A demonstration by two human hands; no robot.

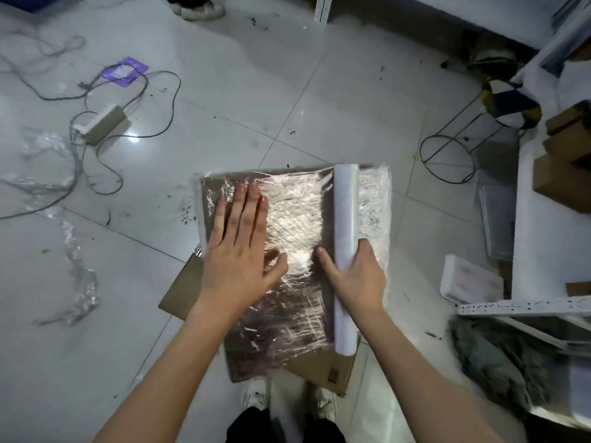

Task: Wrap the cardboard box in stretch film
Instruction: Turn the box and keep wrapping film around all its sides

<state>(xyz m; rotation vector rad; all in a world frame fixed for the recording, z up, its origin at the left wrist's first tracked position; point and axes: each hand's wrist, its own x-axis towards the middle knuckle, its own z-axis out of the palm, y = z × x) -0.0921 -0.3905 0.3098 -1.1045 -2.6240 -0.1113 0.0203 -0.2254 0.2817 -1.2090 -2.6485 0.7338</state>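
Cardboard box [281, 321] lies flat on the tiled floor [287, 91], covered with shiny wrinkled stretch film [294, 225].

Its brown surface is hard to see under the film's glare, and its near edge is partly hidden by the arms; a loose cardboard sheet [323, 372] shows from under it. The left hand [238, 251] rests flat on the film, fingers straight and together, thumb spread out. The right hand [358, 276] grips the white film roll [345, 251], a long smooth cylinder lying across the box's right part, fingers curled round it, thumb pointing forward. Crumpled film scraps [76, 276] lie on the left.
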